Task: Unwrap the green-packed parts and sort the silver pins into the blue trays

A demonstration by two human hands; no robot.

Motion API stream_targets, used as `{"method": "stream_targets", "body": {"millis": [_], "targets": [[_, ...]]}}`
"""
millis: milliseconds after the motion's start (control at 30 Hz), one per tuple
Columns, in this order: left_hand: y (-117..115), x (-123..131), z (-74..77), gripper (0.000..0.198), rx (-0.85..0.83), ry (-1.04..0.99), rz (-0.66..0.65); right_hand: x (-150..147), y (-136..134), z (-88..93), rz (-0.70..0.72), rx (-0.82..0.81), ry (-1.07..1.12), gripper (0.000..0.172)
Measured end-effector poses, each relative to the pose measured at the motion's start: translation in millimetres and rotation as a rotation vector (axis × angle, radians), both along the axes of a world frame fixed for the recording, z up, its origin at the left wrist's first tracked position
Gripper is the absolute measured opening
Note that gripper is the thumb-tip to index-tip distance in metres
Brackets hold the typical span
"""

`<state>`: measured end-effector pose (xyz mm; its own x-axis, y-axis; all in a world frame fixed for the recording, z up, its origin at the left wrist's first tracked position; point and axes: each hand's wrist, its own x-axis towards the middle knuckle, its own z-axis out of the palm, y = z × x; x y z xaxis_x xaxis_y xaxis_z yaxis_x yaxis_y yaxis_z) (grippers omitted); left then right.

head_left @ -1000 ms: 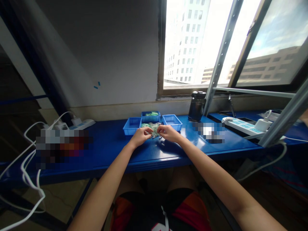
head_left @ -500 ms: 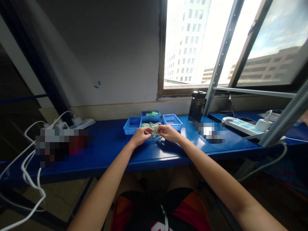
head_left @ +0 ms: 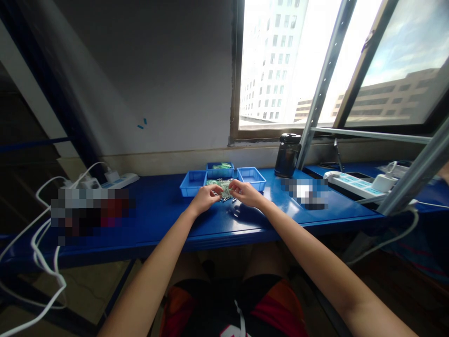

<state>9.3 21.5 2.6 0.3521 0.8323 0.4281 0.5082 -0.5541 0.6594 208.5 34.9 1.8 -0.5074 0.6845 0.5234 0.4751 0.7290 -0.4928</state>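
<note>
Right hand (head_left: 245,193) has risen slightly, opposite left hand (head_left: 205,198); finger closure indeterminate; green material (head_left: 225,189) between probably wants light handling.

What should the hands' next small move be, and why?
Perhaps secure a pinch on the pale green material: the left hand and right hand curl toward each other across it, with small metallic pieces beside it. Whether either already grips it, I can't tell.

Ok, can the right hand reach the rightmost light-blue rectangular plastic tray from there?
Probably yes: the right hand is close in front of the tray, with nothing visible standing between them. It is at the green-and-silver pile; whether it grips anything is too small to tell.
</note>
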Motion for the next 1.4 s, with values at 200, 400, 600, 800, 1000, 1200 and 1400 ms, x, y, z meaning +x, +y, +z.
{"method": "stream_targets", "body": {"millis": [200, 400, 600, 800, 1000, 1200, 1400], "targets": [[-0.8, -0.6, -0.9, 0.029, 0.001, -0.04, 0.005, -1.4, -0.8, 1.2, -0.007, -0.003, 0.018, 0.009], [3.6, -1.6, -5.8, 0.06, 0.001, -0.089, 0.04, -0.9, -0.1, 0.4, -0.012, 0.015, 0.001, 0.007], [-0.6, 0.1, 0.5, 0.03, -0.031, -0.057, 0.021, -0.4, 1.7, -1.2, -0.022, 0.018, -0.011, 0.006], [-3.4, 0.6, 2.7, 0.026, -0.004, -0.044, 0.038, -1.6, -0.9, 1.0, -0.006, 0.016, -0.009, 0.008], [-2.5, 0.9, -0.7, 0.021, -0.012, -0.037, -0.008, -1.1, -4.6, 3.1, 0.044, -0.02, -0.017, 0.015], [-4.1, 0.6, -1.3, 0.028, -0.026, -0.042, -0.099, 0.4, -6.9, 4.8, 0.08, -0.108, -0.016, 0.025], [-2.9, 1.2, -2.2, 0.033, 0.01, -0.022, -0.143, 0.4, -5.3, 4.9, 0.029, -0.07, -0.029, 0.028]]}}
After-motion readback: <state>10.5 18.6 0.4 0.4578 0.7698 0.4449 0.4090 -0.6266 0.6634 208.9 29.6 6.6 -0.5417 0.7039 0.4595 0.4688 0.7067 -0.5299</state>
